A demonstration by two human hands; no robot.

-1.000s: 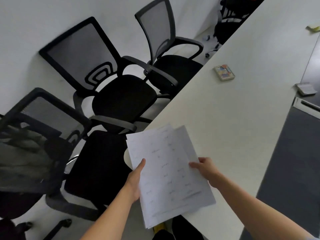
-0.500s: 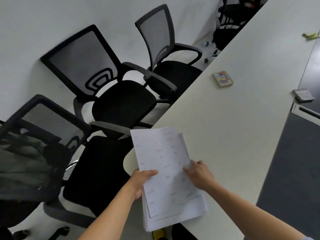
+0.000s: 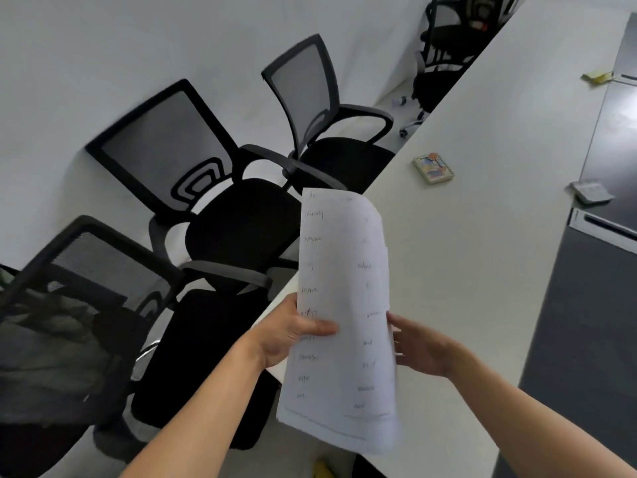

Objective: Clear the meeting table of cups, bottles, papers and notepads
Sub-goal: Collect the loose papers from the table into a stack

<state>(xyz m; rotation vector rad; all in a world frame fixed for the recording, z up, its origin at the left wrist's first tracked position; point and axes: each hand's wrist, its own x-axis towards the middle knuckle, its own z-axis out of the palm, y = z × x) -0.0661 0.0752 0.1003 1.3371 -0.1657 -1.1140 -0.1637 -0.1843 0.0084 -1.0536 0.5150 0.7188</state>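
A stack of white papers (image 3: 341, 305) with handwritten words stands nearly upright above the near corner of the white meeting table (image 3: 482, 236). My left hand (image 3: 293, 334) grips the stack's left edge, thumb across the front sheet. My right hand (image 3: 418, 346) is beside the stack's right edge with fingers spread, and I cannot tell whether it touches the sheets. Farther along the table lie a small colourful notepad (image 3: 433, 168), a grey pad (image 3: 591, 192) and yellow sticky notes (image 3: 597, 76).
Black mesh office chairs (image 3: 220, 188) stand along the table's left side, the nearest one (image 3: 79, 322) draped with dark cloth. A dark grey panel (image 3: 586, 322) runs down the table's right part. More chairs (image 3: 444, 43) stand at the far end.
The papers went from lying flat and fanned to gathered into one stack and raised upright. My right hand let go of the sheets and opened beside them.
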